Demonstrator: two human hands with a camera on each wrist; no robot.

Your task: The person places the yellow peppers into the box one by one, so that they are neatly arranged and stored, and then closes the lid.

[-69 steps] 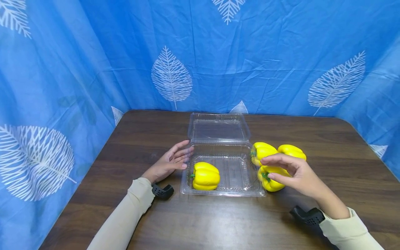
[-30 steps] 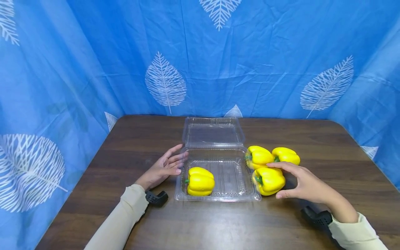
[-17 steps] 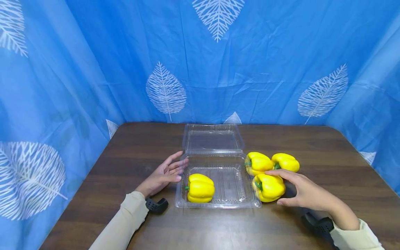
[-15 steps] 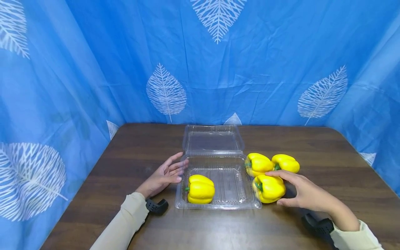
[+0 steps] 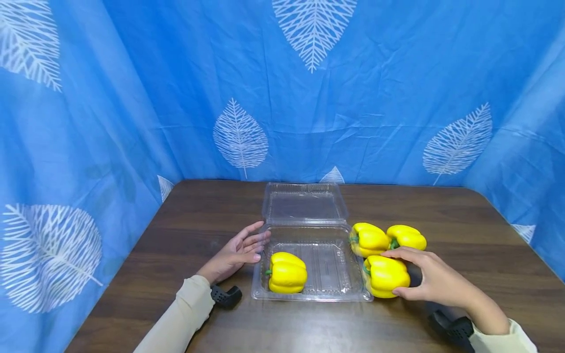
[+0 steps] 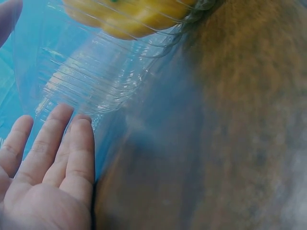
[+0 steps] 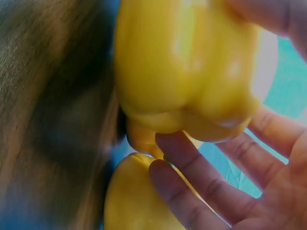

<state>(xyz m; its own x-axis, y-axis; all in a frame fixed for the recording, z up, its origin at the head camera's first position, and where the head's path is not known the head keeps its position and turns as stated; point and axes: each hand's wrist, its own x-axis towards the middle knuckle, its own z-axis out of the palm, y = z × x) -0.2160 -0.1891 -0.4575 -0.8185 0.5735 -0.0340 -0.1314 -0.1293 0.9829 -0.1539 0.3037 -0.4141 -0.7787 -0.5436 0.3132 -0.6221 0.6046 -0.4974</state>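
Note:
In the head view my right hand (image 5: 441,279) holds the nearest yellow bell pepper (image 5: 386,277) between thumb and fingers, just right of a clear plastic clamshell container (image 5: 328,294). The right wrist view shows that same pepper (image 7: 192,62) large, with the thumb on one side and fingers (image 7: 283,134) on the other. Another yellow bell pepper (image 5: 287,272) lies inside the container's left half, stem to the left. My left hand (image 5: 234,255) rests with extended fingers at the container's left wall; its palm shows in the left wrist view.
Two more yellow bell peppers, one by the container's right wall (image 5: 370,239) and one further right (image 5: 407,237), sit behind the held one. The container's lid (image 5: 304,203) lies folded back. A blue leaf-print curtain (image 5: 388,88) surrounds the brown wooden table (image 5: 176,230).
My right hand has come down from above the peppers, around the right of the nearest one, and its thumb and fingers now close on it. My left hand stays at the container; the head view has tilted up.

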